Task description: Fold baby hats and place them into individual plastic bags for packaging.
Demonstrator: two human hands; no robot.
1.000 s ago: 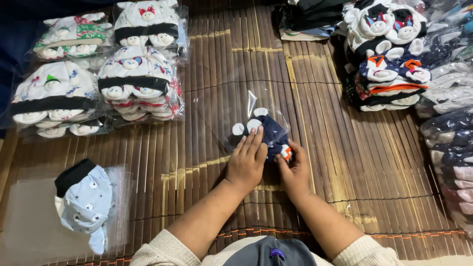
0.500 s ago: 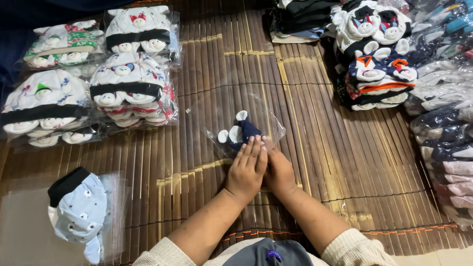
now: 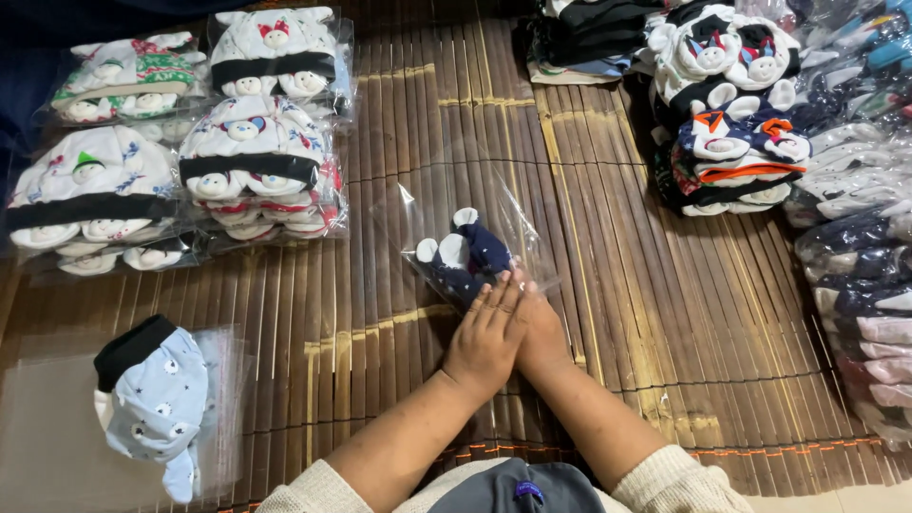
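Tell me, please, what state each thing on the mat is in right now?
Navy baby item: inside a clear bag, lying flat.
Left hand: flat, pressing the bag's near edge.
Right hand: flat, partly under the left.
Light blue hat: unbagged, on loose clear bags.
Bagged hats: sealed, stacked.
Unbagged hats: piled.

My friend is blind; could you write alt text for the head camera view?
Left hand and right hand press a clear plastic bag holding a navy baby hat on a brown bamboo mat.
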